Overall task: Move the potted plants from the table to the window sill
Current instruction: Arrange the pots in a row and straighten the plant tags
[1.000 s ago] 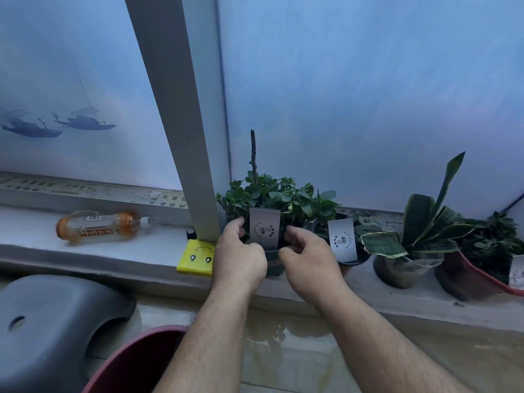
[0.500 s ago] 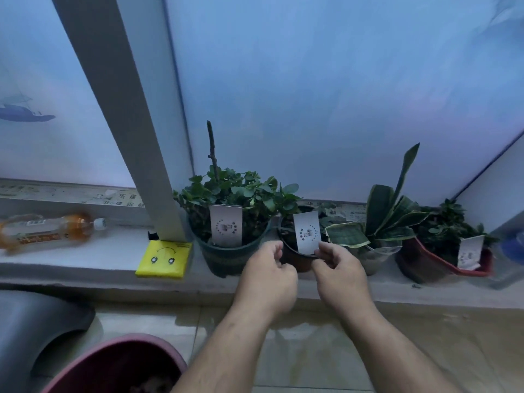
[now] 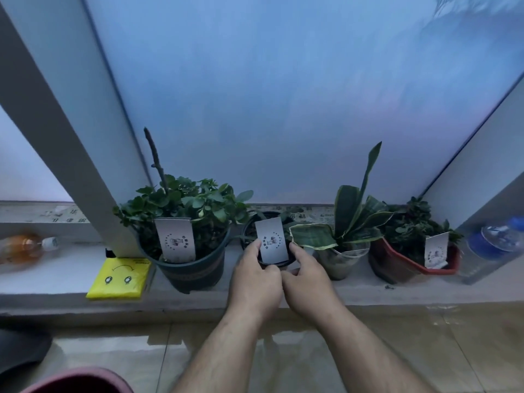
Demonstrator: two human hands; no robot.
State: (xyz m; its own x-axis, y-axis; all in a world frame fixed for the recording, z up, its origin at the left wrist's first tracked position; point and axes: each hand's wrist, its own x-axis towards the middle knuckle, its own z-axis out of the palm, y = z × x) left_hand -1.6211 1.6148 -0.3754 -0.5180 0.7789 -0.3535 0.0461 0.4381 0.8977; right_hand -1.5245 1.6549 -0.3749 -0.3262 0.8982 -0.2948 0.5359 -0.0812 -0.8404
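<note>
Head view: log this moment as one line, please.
stage: placing | left hand: grips small dark pot | right hand: grips same pot | location: window sill | neighbours: green pot, snake plant

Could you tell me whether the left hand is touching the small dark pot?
Touching: the head view shows the left hand wrapped on the small dark pot rim, thumb beside its tag.

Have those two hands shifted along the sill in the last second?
Yes. The left hand and right hand left the big green pot, moving right to the small dark pot.
</note>
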